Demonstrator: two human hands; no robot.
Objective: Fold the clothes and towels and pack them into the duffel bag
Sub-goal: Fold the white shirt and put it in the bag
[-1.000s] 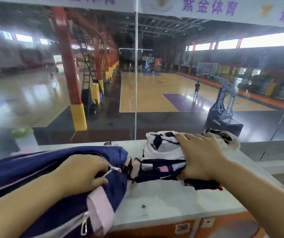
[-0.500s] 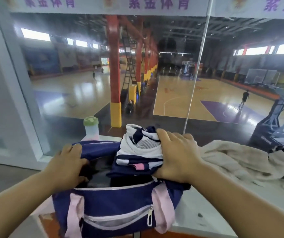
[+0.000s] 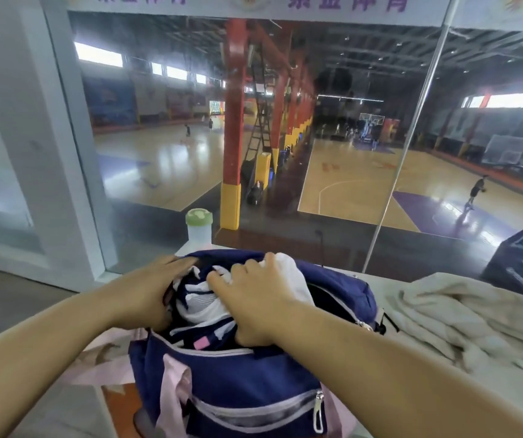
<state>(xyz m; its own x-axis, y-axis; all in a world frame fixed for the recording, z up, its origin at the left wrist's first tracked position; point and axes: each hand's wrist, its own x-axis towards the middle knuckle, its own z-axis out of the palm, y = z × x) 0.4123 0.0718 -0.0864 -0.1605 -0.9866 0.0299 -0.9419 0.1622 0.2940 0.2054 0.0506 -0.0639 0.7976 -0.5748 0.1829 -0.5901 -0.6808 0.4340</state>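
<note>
On a white ledge (image 3: 500, 390) facing a gym window, two bare hands pack a navy blue fabric duffel bag (image 3: 238, 384) with pink straps.

Left hand (image 3: 146, 295) grips the left rim of the bag's open top, fingers lying over the edge. Right hand (image 3: 253, 306) curls around a folded navy-and-white striped garment (image 3: 203, 303), which sits partly inside the opening. A crumpled beige towel (image 3: 462, 324) lies just right of the bag. A clear plastic bottle (image 3: 199, 229) with a green lid stands behind it.

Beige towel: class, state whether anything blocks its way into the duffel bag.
Yes: the left hand, the right hand and the navy-and-white garment occupy the open top of the duffel bag, beside the beige towel.
</note>
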